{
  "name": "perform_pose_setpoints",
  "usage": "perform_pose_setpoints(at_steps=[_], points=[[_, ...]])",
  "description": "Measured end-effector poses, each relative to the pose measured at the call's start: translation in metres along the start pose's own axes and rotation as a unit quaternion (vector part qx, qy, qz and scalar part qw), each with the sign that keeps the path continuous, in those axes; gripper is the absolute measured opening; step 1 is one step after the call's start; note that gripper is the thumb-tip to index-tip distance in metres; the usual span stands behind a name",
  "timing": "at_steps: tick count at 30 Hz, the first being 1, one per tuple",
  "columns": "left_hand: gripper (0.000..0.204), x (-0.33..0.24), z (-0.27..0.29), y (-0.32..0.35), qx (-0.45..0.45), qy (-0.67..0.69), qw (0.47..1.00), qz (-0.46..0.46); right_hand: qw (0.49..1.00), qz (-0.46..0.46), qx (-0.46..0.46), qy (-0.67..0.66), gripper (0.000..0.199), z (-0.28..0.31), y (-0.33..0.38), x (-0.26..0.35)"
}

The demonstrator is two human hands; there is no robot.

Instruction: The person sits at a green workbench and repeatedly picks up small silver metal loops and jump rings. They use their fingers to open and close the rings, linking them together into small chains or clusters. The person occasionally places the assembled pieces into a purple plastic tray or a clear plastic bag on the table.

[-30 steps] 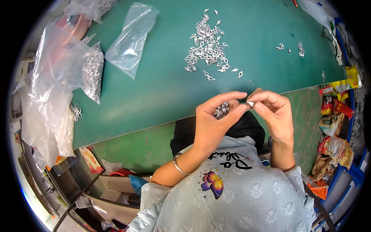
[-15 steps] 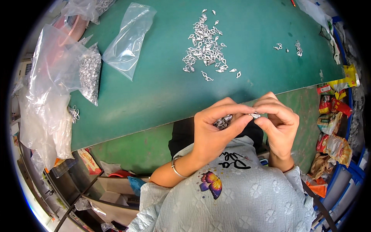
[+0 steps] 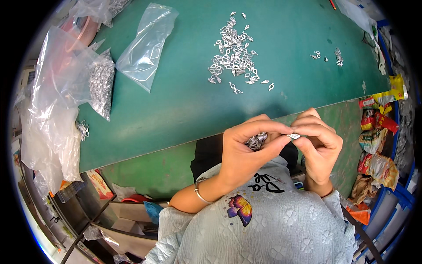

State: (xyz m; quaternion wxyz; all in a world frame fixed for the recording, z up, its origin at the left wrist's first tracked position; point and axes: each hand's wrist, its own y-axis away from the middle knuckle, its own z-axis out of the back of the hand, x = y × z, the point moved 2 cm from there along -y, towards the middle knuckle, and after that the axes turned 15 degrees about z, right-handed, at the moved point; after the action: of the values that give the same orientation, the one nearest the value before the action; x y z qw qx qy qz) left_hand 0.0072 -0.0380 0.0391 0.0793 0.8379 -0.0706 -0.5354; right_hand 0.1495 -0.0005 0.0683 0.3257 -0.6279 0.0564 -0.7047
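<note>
Just beyond the table's near edge, my left hand (image 3: 239,152) is closed round a bunch of small silver metal loop pieces (image 3: 256,141). Its thumb and forefinger also pinch the left end of a single silver metal piece (image 3: 293,136). At the other end of that piece, the fingertips of my right hand (image 3: 323,145) are closed, so both hands meet on it. Part of the piece is covered by fingertips. A loose pile of similar silver loop pieces (image 3: 233,50) lies on the green table (image 3: 176,114) ahead of my hands.
Left of the pile lies a flat clear plastic bag (image 3: 147,48). A bag filled with silver pieces (image 3: 101,83) stands farther left, beside crumpled plastic (image 3: 48,127). A few pieces (image 3: 338,57) lie at the right. Colourful packets (image 3: 380,141) line the right side.
More of the single silver piece now shows between my fingertips, and it looks turned. Both hands have shifted slightly right; the pile stays as it was.
</note>
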Motion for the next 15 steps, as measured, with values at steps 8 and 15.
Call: perform_pose_setpoints(at_steps=[8,15], points=[[0.013,0.0016,0.002,-0.0023,0.014,0.028,0.999,0.031,1.0,0.019,-0.008,0.0,0.016,-0.0025,-0.0011,-0.0004],[0.011,0.0015,0.0064,-0.0045,0.028,0.028,0.998,0.039,0.995,0.06,0.008,0.073,0.018,-0.0041,-0.0027,0.005]])
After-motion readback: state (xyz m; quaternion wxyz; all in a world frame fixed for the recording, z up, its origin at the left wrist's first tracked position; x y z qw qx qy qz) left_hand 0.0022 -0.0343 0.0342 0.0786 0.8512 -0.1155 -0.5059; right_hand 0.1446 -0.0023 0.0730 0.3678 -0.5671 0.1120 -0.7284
